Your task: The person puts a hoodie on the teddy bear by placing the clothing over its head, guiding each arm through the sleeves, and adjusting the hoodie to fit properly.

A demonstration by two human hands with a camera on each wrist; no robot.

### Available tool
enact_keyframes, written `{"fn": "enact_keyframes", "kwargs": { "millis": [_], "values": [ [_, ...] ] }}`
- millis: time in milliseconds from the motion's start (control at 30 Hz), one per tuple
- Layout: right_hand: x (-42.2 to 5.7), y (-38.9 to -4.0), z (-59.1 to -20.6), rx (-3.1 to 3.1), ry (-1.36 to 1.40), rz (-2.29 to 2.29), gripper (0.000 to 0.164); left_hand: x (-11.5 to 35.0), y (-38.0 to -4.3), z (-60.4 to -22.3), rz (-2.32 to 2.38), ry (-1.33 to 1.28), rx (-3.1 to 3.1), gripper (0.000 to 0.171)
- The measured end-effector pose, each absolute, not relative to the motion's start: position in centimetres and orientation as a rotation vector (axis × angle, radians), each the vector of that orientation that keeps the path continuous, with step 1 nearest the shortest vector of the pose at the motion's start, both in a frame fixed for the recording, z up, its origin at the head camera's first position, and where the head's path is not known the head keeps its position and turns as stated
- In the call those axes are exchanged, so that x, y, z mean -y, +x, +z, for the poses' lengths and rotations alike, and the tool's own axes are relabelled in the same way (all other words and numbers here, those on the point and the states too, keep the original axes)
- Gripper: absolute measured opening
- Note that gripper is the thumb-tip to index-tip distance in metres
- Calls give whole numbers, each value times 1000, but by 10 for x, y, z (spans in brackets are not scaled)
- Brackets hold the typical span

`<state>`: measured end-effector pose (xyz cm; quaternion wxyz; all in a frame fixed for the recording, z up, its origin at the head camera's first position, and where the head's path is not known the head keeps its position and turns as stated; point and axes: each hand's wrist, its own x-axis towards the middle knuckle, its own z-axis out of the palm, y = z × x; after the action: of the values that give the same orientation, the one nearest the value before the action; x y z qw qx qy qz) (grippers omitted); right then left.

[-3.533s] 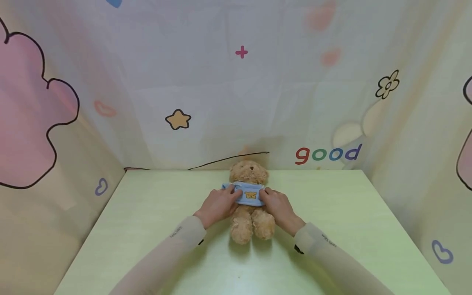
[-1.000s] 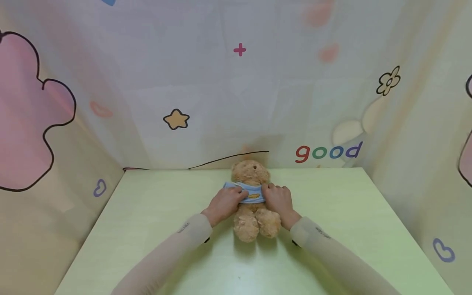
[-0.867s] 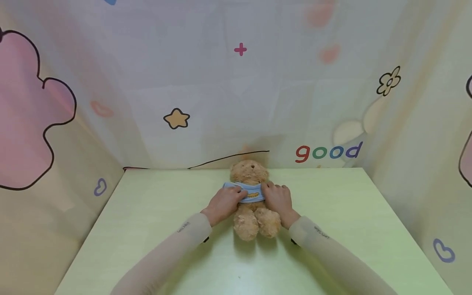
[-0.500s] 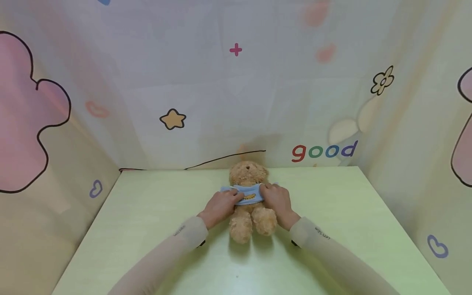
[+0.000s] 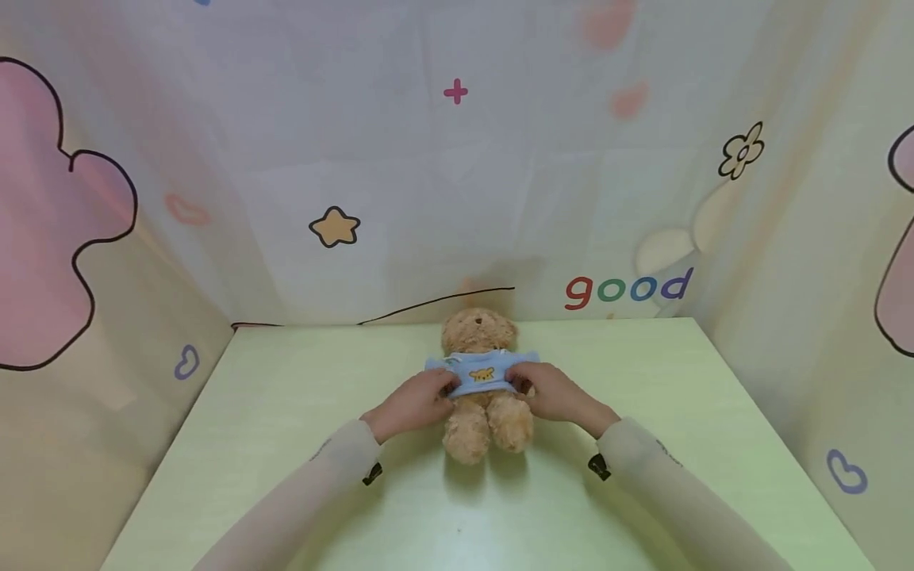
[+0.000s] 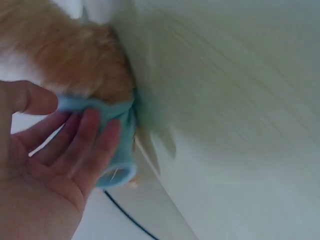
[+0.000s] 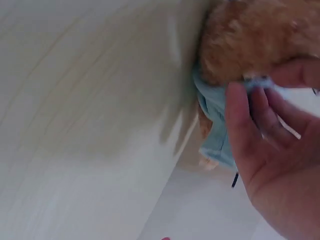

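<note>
A brown plush teddy bear (image 5: pixel 467 436) lies on its back on the pale green table, feet toward me and head at the backdrop. It wears a light blue shirt (image 5: pixel 467 382) with a small yellow bear face on the front. At one side of the shirt, my left hand (image 5: pixel 414 403) has its fingers spread along the cloth and its thumb by the hem. My right hand (image 5: pixel 560 390) mirrors it on the other side, fingertips on the cloth and thumb near the hem, with a gap between thumb and forefinger. Both wrist views show relaxed fingers against the shirt.
A patterned cloth backdrop (image 5: pixel 400 159) rises behind the table (image 5: pixel 300 476) and on both sides, printed with a star, a flower and the word "good". The bear's head reaches the table's back edge.
Both hands have loosened from the shirt, and their wrists have moved outward. The shirt front is smoother, with its bear face fully visible. The bear stays in about the same place.
</note>
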<state>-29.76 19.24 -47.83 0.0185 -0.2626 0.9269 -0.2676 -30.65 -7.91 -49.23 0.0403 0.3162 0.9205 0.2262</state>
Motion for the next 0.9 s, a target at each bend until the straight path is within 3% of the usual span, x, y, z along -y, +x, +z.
{"fn": "enact_keyframes", "kwargs": {
  "millis": [133,233,367,500,900],
  "values": [
    [-205,-299,-477,-2874,-709,-1089,19,85,-304,-484,724,907,-2918,25],
    [-211,-305,-479,-3025,-506,-1202,13,79,-305,-476,680,1027,-2988,28],
    [-214,-315,-483,-3073,-256,-1198,12,66,-307,-470,569,1247,-2832,47],
    [-217,-322,-487,-2901,-124,-1156,18,61,-305,-473,435,1255,-2680,62],
    [-224,-330,-490,-2620,-175,-1508,24,57,-300,-476,339,1251,-2661,69]
  ]
}}
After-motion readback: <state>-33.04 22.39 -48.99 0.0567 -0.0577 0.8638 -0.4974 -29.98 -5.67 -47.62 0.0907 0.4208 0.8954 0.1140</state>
